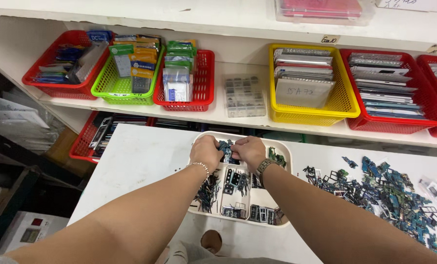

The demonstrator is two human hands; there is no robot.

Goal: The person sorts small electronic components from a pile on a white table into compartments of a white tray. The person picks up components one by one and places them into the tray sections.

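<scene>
Together, left hand [206,152] and right hand [250,150] pinch small blue circuit parts [225,146] over a white divided tray [287,151] on the table. Above, red, green and yellow baskets [343,105] hold flat packets.

There is one view only, from the person's head. It looks forward and down along both forearms to the white table [140,161], quite near, and faces the wall shelves [238,112] behind it.
</scene>
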